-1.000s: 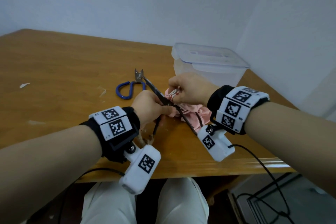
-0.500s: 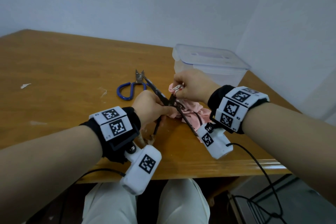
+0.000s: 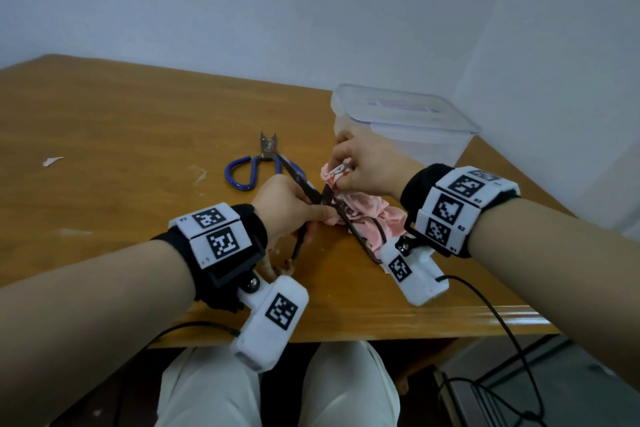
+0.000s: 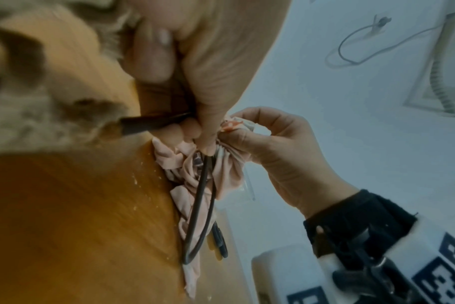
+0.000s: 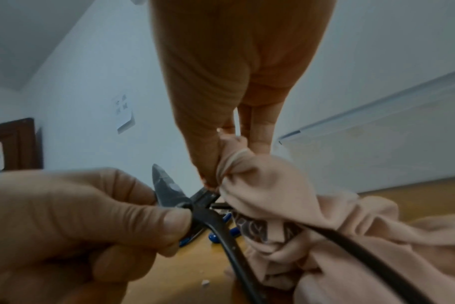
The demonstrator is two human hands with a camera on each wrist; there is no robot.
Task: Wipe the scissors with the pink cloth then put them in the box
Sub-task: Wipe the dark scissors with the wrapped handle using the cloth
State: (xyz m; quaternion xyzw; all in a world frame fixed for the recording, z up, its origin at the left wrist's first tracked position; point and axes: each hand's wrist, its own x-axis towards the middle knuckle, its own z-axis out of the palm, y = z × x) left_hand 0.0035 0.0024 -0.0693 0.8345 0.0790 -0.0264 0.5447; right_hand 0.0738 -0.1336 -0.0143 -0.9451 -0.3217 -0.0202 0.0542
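My left hand (image 3: 310, 213) grips the black scissors (image 3: 311, 192) near the pivot, with the blades spread and one long blade pointing away. In the left wrist view a black handle loop (image 4: 200, 197) lies over the pink cloth (image 4: 190, 170). My right hand (image 3: 343, 172) pinches a bunched part of the pink cloth (image 3: 367, 215) just right of the pivot, around what looks like the other blade. The rest of the cloth lies on the table. In the right wrist view the blade (image 5: 166, 189) sticks up beside the left hand's thumb (image 5: 169, 222). The clear plastic box (image 3: 415, 128) stands behind, lid on.
A second pair of scissors with blue handles (image 3: 256, 166) lies on the wooden table (image 3: 121, 149) just beyond my left hand. Small white scraps (image 3: 52, 160) dot the table at the left. The table's front edge (image 3: 381, 322) runs under my wrists.
My right hand has drawn the pinched cloth slightly up and to the right, away from the left hand. The left hand keeps its grip on the scissors in about the same place.
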